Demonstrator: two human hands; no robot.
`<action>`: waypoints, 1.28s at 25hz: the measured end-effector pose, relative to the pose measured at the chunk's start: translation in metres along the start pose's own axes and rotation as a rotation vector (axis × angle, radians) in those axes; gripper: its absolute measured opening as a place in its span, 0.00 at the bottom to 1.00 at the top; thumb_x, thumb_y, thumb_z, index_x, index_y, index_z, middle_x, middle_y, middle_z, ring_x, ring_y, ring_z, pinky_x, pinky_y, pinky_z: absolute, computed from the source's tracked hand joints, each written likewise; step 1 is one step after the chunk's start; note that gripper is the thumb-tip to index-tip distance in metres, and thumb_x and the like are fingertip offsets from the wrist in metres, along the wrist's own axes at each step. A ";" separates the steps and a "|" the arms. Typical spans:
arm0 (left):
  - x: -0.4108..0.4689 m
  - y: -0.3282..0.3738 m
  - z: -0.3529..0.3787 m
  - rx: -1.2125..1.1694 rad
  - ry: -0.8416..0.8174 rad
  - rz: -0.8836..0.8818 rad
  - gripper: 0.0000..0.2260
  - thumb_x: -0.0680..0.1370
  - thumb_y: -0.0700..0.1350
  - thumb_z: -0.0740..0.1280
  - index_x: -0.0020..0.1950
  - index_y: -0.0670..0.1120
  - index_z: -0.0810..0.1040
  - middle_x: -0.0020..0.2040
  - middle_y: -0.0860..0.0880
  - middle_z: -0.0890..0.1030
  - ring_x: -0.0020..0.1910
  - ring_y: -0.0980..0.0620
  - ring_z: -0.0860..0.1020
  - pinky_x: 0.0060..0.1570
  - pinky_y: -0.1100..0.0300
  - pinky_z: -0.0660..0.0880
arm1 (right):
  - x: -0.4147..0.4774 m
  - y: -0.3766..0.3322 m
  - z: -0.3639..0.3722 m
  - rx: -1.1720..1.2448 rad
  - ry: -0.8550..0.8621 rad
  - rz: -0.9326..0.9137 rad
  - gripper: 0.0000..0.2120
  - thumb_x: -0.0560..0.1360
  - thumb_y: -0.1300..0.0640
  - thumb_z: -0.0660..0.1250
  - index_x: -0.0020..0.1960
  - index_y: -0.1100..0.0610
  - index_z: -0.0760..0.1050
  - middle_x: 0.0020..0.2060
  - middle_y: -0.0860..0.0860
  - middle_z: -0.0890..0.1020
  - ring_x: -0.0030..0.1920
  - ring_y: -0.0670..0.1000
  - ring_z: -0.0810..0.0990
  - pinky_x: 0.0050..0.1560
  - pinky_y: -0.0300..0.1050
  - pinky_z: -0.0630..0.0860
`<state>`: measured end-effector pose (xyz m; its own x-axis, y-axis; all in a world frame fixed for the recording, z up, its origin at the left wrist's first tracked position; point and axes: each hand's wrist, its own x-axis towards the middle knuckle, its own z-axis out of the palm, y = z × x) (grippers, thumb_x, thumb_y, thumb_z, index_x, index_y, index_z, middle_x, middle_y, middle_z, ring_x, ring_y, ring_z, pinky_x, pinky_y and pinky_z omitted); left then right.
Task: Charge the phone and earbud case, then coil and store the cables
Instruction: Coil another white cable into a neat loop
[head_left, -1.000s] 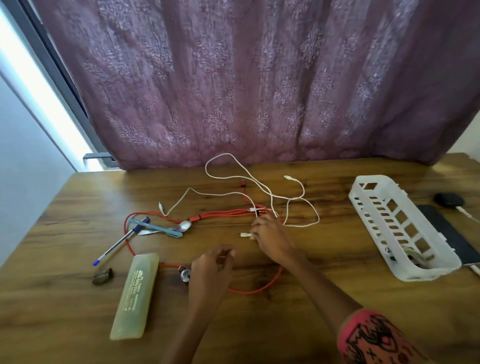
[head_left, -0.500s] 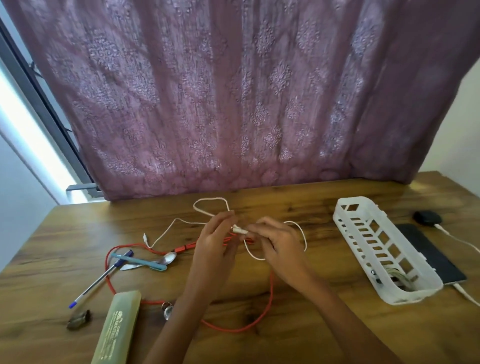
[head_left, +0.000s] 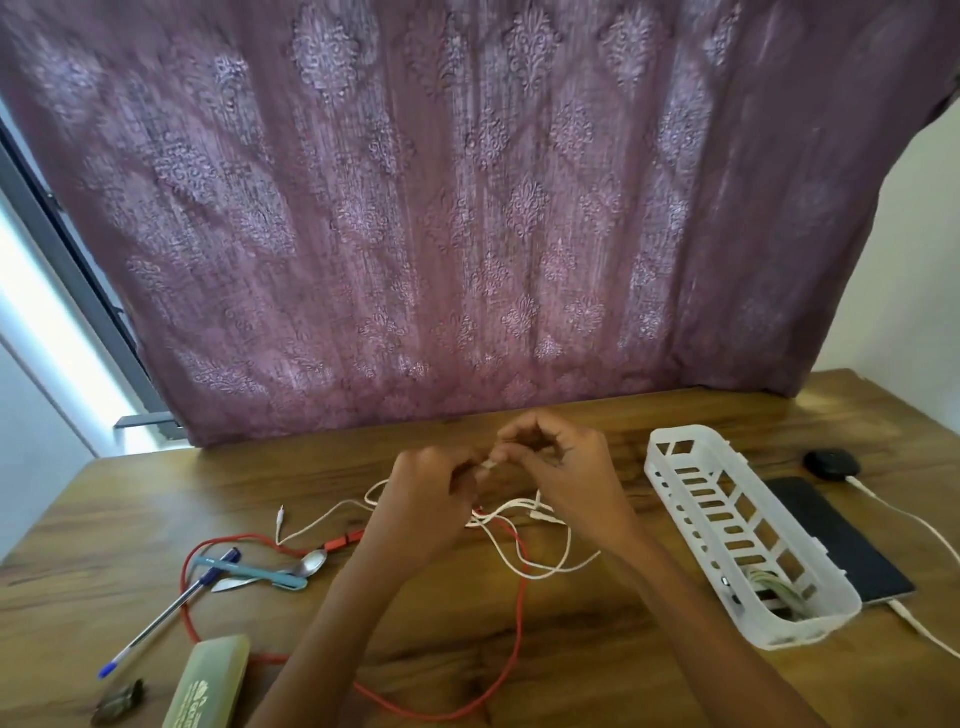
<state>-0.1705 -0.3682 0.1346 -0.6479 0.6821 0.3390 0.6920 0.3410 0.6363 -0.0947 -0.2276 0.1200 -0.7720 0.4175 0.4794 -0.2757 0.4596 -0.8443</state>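
right now: you are working over the wooden bench, both hands raised just above it.
left hand: you are pinching the end of the white cable with its fingers closed together on it.
right hand: you are curling its fingers tight on the same white cable, touching the left fingertips.
white cable: it is hanging from your hands and trailing in loose loops on the bench below.
red cable: it is lying in a wide loop under your forearms.
phone: it is lying flat at the right, beside the white basket, with a white lead at its near end.
earbud case: it is sitting beyond the phone, also with a white lead.
left side: a pen, a spoon and a green case are lying there.
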 end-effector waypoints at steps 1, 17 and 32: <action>0.001 0.003 -0.001 -0.182 -0.039 -0.154 0.07 0.77 0.37 0.63 0.42 0.42 0.81 0.32 0.54 0.80 0.31 0.62 0.78 0.33 0.73 0.71 | 0.002 0.003 -0.001 0.032 0.009 0.023 0.08 0.71 0.62 0.71 0.40 0.50 0.79 0.34 0.41 0.83 0.38 0.40 0.79 0.41 0.35 0.74; 0.042 0.040 -0.022 -1.713 0.066 -0.269 0.14 0.73 0.33 0.58 0.58 0.35 0.72 0.59 0.40 0.79 0.57 0.45 0.79 0.57 0.53 0.75 | 0.002 0.046 0.015 -0.123 -0.067 0.085 0.14 0.79 0.62 0.57 0.61 0.54 0.75 0.37 0.44 0.78 0.40 0.40 0.79 0.44 0.32 0.72; 0.050 0.017 0.019 -0.805 0.091 -0.034 0.13 0.80 0.35 0.56 0.64 0.42 0.68 0.62 0.48 0.76 0.62 0.56 0.74 0.60 0.66 0.71 | 0.026 0.003 -0.008 -0.471 0.167 -0.685 0.14 0.78 0.61 0.57 0.49 0.64 0.80 0.44 0.54 0.83 0.45 0.47 0.74 0.52 0.32 0.69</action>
<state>-0.1847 -0.3162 0.1491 -0.7121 0.6123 0.3435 0.2524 -0.2332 0.9391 -0.1107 -0.2087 0.1314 -0.4159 0.0210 0.9092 -0.3557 0.9163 -0.1839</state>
